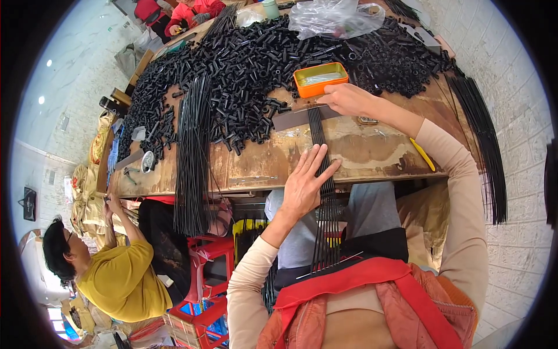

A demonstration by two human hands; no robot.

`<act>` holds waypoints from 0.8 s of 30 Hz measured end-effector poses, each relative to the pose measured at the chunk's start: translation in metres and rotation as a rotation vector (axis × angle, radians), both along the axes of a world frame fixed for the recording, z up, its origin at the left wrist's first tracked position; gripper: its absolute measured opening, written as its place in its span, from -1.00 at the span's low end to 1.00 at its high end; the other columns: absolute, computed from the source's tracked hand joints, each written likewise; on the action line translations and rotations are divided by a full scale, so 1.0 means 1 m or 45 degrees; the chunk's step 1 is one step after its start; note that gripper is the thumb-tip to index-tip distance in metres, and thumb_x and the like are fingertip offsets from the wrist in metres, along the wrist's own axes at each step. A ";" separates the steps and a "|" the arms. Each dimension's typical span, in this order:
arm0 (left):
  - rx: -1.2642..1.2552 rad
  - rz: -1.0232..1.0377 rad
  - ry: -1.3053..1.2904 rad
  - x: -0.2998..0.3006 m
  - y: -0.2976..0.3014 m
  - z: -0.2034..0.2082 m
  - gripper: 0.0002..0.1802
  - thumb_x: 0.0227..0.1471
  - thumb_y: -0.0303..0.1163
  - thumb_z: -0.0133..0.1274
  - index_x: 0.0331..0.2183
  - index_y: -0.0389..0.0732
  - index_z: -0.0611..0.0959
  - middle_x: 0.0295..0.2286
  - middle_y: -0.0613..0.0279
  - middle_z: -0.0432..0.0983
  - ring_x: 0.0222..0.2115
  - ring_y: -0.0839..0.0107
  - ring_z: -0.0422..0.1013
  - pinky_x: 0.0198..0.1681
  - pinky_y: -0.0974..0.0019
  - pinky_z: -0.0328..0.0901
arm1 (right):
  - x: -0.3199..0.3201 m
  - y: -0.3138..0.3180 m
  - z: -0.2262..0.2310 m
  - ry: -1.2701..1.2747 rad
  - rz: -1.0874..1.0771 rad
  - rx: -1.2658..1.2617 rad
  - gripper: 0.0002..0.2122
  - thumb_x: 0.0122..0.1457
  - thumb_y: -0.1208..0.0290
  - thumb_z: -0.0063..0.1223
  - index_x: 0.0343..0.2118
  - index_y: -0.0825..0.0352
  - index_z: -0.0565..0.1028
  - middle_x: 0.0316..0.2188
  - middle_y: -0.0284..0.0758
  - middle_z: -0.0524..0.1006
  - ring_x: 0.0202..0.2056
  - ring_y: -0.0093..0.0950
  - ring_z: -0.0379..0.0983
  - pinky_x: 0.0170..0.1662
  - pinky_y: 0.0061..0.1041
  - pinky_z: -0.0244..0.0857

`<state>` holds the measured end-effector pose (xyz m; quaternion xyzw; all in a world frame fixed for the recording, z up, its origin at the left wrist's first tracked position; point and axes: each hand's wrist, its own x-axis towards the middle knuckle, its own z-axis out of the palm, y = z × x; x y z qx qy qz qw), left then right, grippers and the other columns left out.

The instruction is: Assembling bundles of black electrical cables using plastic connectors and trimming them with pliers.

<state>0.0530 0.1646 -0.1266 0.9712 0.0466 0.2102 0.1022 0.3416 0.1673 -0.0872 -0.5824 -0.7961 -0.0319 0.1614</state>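
A row of thin black rods (pixel 317 129) runs from the table over its near edge toward my lap. My left hand (pixel 303 181) lies flat across the rods at the table edge, fingers stretched out. Under the rods' far ends is a flat dark grey strip (pixel 292 120). At those ends my right hand (pixel 349 99) is closed with its fingertips together; anything pinched in them is too small to make out. Just beyond it stands an orange open box (pixel 314 89) with thin pale pieces inside. A thin light rod (pixel 329 267) lies crosswise over the near ends.
Black tubular parts (pixel 244 75) are heaped over the far table. Bundles of black rods lie to the left (pixel 193 151) and right (pixel 479 134). A yellow tool (pixel 422 155) rests at the right, a clear plastic bag (pixel 337 18) at the back. A person in yellow (pixel 125 279) sits at left.
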 end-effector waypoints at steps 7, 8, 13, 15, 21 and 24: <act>-0.003 -0.007 0.015 0.001 0.001 0.002 -0.16 -0.30 -0.60 0.04 0.14 0.03 0.40 0.21 -0.03 0.11 0.24 0.06 0.05 0.30 0.05 -0.03 | 0.010 0.008 -0.003 0.370 0.030 -0.019 -0.83 0.01 0.59 0.07 -0.30 0.41 0.57 -0.40 -0.14 0.55 -0.32 -0.18 0.50 -0.20 -0.31 0.36; -0.012 -0.011 0.009 0.001 0.001 0.003 -0.17 -0.30 -0.60 0.04 0.14 0.02 0.41 0.21 -0.03 0.11 0.24 0.06 0.05 0.30 0.05 -0.03 | 0.011 0.009 -0.002 0.371 0.029 -0.018 -0.83 0.01 0.59 0.07 -0.30 0.41 0.57 -0.40 -0.14 0.55 -0.32 -0.18 0.50 -0.20 -0.31 0.36; 0.037 -0.012 0.030 0.002 0.000 0.004 -0.18 -0.30 -0.60 0.05 0.13 0.00 0.42 0.20 -0.04 0.12 0.24 0.06 0.05 0.30 0.05 -0.04 | 0.003 0.018 0.002 0.424 0.030 -0.076 -0.86 0.03 0.56 0.09 -0.33 0.40 0.57 -0.42 -0.15 0.59 -0.33 -0.19 0.52 -0.24 -0.32 0.36; -0.082 -0.027 -0.021 0.001 -0.001 0.003 -0.17 -0.31 -0.60 0.05 0.13 0.00 0.42 0.20 -0.04 0.12 0.24 0.06 0.05 0.30 0.05 -0.04 | 0.002 0.014 0.003 0.425 0.010 -0.045 -0.86 0.03 0.54 0.10 -0.33 0.39 0.57 -0.43 -0.16 0.59 -0.34 -0.20 0.53 -0.25 -0.32 0.36; 0.008 -0.006 0.028 -0.002 -0.001 0.006 -0.17 -0.31 -0.59 0.06 0.13 0.00 0.41 0.21 -0.04 0.10 0.25 0.06 0.04 0.30 0.06 -0.04 | 0.022 0.005 0.019 0.120 -0.186 -0.350 -0.79 0.01 0.50 0.14 -0.24 0.36 0.57 -0.41 -0.18 0.60 -0.34 -0.22 0.54 -0.22 -0.36 0.39; -0.025 -0.013 0.035 0.002 -0.003 0.005 -0.15 -0.31 -0.60 0.05 0.14 0.02 0.40 0.22 -0.03 0.08 0.25 0.07 0.03 0.30 0.06 -0.04 | 0.019 0.009 0.016 0.262 -0.102 -0.258 -0.81 0.04 0.48 0.11 -0.25 0.37 0.58 -0.47 -0.19 0.59 -0.37 -0.23 0.54 -0.22 -0.36 0.39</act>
